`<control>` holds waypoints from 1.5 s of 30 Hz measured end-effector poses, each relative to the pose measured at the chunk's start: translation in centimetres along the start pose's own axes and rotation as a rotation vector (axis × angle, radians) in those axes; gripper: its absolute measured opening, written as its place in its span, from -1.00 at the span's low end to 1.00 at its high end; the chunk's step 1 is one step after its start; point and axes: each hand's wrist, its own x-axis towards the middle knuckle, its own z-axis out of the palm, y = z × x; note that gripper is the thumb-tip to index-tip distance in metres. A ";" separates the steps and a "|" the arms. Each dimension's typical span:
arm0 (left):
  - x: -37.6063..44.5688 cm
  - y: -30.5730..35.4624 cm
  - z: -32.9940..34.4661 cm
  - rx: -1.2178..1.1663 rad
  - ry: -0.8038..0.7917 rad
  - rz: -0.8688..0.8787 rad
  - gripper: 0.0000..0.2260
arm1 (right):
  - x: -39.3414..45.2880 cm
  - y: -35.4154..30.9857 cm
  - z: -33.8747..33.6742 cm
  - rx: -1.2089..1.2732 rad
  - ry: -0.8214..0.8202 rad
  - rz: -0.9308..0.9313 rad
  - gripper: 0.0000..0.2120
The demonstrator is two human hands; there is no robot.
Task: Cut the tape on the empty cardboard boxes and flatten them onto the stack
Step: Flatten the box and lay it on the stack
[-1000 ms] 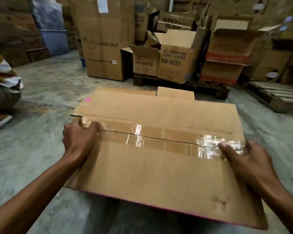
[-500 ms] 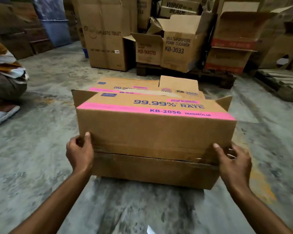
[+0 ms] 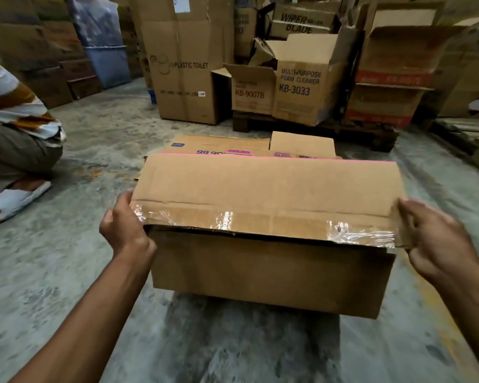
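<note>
Left hand (image 3: 125,225) grips the near-left corner and right hand (image 3: 437,239) the near-right corner of the taped flap (image 3: 268,200) on the cardboard box (image 3: 271,272), which sits on the floor (image 3: 67,272) between both grips. Judgement: lift both corners evenly so the flap swings back without tearing at the tape (image 3: 357,233). Beyond the grips the flattened stack (image 3: 219,146) lies just behind the box; floor room shows left and right, and a seated person (image 3: 14,134) is well off left.

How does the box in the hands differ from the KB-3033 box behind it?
The held box is off the floor, gripped at its ends by the left hand and right hand; the KB-3033 box sits on a pallet. The held box shows plain sides with glossy tape; KB-3033 shows print and raised open flaps. Both are brown cardboard.
</note>
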 end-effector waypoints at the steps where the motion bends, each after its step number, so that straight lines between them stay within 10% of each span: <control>1: -0.7 0.0 0.1 -0.139 -0.076 -0.058 -0.86 | -0.1 -0.3 0.0 0.061 -0.055 0.056 -0.88; 7: -8.4 -3.0 2.1 0.108 -0.504 0.151 -0.81 | -2.6 2.1 1.4 0.480 -0.320 0.096 -0.66; 9: -9.9 -3.3 2.0 0.253 -0.621 0.206 -0.90 | -3.5 4.4 2.5 0.103 -0.414 0.001 -0.88; 13: -9.9 -3.3 1.1 0.468 -0.749 0.326 -0.60 | -4.8 8.5 4.2 -1.052 -0.631 -0.366 -0.67; 17: -8.1 -3.8 1.8 0.558 -0.737 0.500 -0.43 | -5.1 8.1 4.2 -1.173 -0.855 -0.371 -0.65; 23: -5.2 -5.3 3.3 0.964 -0.556 0.937 -0.28 | -2.4 7.3 7.1 -1.897 -0.672 -0.695 -0.45; 31: -0.6 -8.4 4.6 1.275 -0.588 1.002 -0.19 | -3.2 6.2 5.2 -1.635 -0.791 -0.773 -0.63; 38: -1.3 -5.3 6.2 0.951 -0.612 0.724 -0.09 | -4.4 2.1 2.1 -1.634 -0.560 -0.949 -0.80; 41: -1.0 -2.7 5.4 0.843 -0.459 0.579 -0.41 | -4.6 1.0 0.3 -1.545 -0.301 -0.912 -0.70; 45: -3.9 -2.6 0.9 0.935 -0.366 0.208 -0.65 | -5.1 0.8 -1.5 -1.115 -0.254 -0.739 0.03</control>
